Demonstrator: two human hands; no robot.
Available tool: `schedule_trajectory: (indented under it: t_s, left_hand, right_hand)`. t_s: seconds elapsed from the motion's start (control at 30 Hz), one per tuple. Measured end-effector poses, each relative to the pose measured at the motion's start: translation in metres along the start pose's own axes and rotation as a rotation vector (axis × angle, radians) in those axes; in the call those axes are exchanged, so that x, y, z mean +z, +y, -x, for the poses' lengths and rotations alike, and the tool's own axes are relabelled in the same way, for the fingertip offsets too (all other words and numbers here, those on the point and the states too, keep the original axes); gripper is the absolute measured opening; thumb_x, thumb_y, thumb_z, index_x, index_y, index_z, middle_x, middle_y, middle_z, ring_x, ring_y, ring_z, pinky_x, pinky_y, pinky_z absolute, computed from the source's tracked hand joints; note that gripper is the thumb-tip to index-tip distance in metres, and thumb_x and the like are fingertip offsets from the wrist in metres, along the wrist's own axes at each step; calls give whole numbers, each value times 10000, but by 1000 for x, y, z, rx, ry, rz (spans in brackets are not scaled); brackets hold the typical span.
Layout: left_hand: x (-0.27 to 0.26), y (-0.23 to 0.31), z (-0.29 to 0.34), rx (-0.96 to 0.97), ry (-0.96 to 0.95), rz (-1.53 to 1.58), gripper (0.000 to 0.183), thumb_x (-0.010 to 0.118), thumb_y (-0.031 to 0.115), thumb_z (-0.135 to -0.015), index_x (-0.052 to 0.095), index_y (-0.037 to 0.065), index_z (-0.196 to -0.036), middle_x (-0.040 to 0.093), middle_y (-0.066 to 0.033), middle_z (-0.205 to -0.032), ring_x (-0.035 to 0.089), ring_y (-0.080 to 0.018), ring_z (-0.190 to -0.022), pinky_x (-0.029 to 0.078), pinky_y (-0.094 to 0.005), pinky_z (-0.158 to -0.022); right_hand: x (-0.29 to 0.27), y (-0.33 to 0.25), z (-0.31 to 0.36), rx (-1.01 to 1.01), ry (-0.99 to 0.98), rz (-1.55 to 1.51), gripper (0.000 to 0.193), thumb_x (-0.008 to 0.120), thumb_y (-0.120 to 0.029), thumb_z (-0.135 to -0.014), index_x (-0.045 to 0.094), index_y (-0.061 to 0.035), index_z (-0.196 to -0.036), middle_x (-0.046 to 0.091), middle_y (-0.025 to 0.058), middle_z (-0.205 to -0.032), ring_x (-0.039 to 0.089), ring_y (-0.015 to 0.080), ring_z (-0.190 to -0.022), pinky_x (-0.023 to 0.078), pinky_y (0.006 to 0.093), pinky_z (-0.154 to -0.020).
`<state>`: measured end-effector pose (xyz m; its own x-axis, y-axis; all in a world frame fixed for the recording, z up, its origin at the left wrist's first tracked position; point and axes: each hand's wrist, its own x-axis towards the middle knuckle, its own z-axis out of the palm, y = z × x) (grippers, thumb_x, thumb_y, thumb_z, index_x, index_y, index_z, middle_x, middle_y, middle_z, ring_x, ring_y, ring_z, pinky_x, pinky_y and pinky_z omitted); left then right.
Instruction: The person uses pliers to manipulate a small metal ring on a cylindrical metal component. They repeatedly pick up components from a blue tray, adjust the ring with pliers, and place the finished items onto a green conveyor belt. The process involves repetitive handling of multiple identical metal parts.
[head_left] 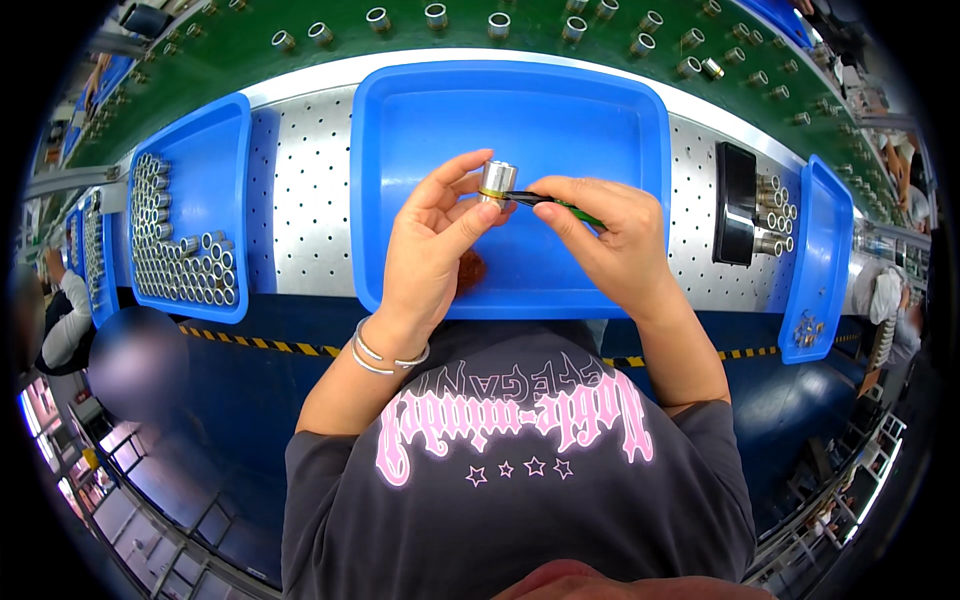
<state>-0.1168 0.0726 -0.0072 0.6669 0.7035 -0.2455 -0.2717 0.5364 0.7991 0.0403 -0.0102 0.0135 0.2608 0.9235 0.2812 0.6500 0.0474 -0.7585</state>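
Over the middle blue tray (365,200), my left hand (430,228) grips a short silver metal cylinder (500,176) with a yellowish band near its lower end. My right hand (612,222) pinches a pair of tweezers (570,208), dark at the tip and green along the handle. The tweezers' tip touches the cylinder's side close to the band. Beneath my left hand a reddish-brown lump (471,270) lies in the tray, partly covered by the hand; I cannot make out what it is.
To the left, a blue tray (242,150) holds rows of similar cylinders. At right stand a black box (736,204), several cylinders (776,218) and another blue tray (826,240) with small parts. Beyond runs a green conveyor belt (340,60) carrying spaced cylinders. People sit further along both sides.
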Motion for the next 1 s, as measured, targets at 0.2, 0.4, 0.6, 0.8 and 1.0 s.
schedule_trajectory:
  t_s: [0.2,0.4,0.6,0.8,1.0]
  left_hand:
    - [2,0,0,-5,-10,4,421,611,20,-823,468,-7,-1219,549,-119,-1084,562,-178,-969,468,-311,-869]
    - [2,0,0,-3,-12,-12,399,583,30,-841,464,-7,-1219,551,-116,-1082,572,-186,-961,470,-309,-860]
    - [3,1,-2,-61,-40,120,364,522,42,-872,449,1,-1226,538,-103,-1086,574,-179,-947,472,-300,-845]
    - [3,-5,-2,-38,16,10,405,563,53,-860,437,19,-1243,551,-95,-1054,582,-160,-902,467,-277,-842]
    - [2,-3,-3,-89,-13,102,400,578,72,-858,451,19,-1233,576,-96,-1040,584,-169,-936,472,-275,-840]
  right_hand:
    - [0,2,0,16,-6,-19,116,664,-160,-770,671,-92,-864,637,60,-697,603,206,-587,437,289,-492]
    - [1,1,2,113,-20,-100,128,663,-152,-775,662,-71,-874,643,71,-725,617,194,-607,448,271,-505]
    - [11,2,-1,134,-15,-212,168,689,-111,-731,634,-51,-878,640,77,-784,622,198,-637,465,268,-538]
    - [9,4,-4,53,-45,-142,189,659,-5,-668,620,-34,-851,613,78,-804,612,215,-714,476,278,-606]
    - [9,7,-4,35,43,-266,196,645,51,-663,608,-19,-842,614,96,-851,610,231,-753,477,288,-635]
